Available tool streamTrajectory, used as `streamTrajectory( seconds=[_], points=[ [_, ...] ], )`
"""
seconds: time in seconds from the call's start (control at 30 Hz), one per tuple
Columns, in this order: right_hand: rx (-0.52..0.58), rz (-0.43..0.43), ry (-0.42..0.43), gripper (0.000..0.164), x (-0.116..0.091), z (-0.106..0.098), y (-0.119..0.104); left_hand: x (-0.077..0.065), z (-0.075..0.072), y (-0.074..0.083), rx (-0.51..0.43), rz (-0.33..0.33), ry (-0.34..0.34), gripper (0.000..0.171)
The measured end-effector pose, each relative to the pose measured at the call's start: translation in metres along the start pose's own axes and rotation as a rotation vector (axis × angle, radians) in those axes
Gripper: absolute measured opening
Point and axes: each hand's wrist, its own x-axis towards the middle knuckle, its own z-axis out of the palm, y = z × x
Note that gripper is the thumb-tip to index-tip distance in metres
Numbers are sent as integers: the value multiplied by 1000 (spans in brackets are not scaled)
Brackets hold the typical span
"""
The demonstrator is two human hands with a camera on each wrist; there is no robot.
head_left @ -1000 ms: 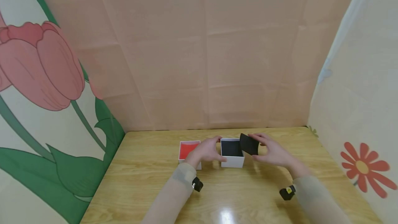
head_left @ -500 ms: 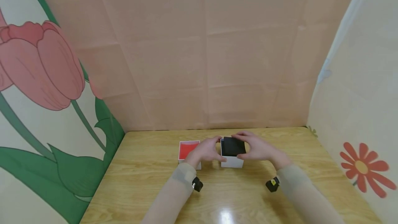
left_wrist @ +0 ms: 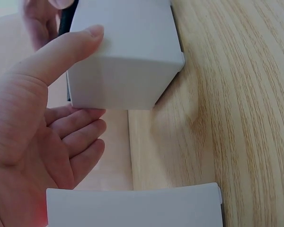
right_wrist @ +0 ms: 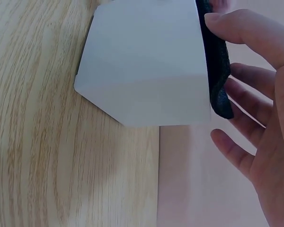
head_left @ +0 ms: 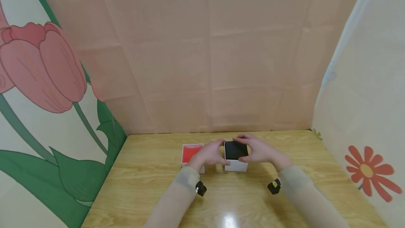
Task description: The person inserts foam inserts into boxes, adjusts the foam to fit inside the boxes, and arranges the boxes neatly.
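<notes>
A white box [head_left: 236, 166] stands on the table with a soft black sheet [head_left: 236, 150] over its open top. My left hand [head_left: 211, 154] grips the box at its left end, thumb on the near face and fingers at the far side. From the right, my right hand [head_left: 258, 151] pinches the black sheet between thumb and fingers across its near and far edges. In the right wrist view, the sheet's edge [right_wrist: 221, 101] curls up above the box rim. Left of these, a second white box [left_wrist: 132, 208] stands close to my left wrist.
Inside the second box shows a red surface [head_left: 191, 152], partly hidden by my left hand. The wooden table [head_left: 152, 178] ends at the back against a plain pinkish cloth [head_left: 205, 62]. Flower-printed sheets [head_left: 364, 115] hang at both sides.
My right hand has moved left with the black sheet, bringing it from beside the box to flat over its top. My left hand has stayed on the box.
</notes>
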Motion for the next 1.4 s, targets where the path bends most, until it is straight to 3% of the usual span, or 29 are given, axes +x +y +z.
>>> streamTrajectory(
  seconds=[0.33, 0.57, 0.8, 1.03, 1.4],
  points=[
    [-12, 1, -4, 80, 4, 4, 1, 1, 1, -1, 13, 7, 8, 93],
    [49, 26, 12, 80, 3, 4, 1, 0, 2, -1, 13, 2, 6, 97],
    [66, 0, 26, 81, 2, 9, 5, 2, 4, -3, 24, 4, 14, 97],
    [118, 39, 33, 82, -9, 2, 16, 2, 5, -1, 25, -5, 11, 98],
    [42, 62, -5, 75, -14, -4, 23, 3, 4, -1, 21, -16, 9, 98]
  ],
)
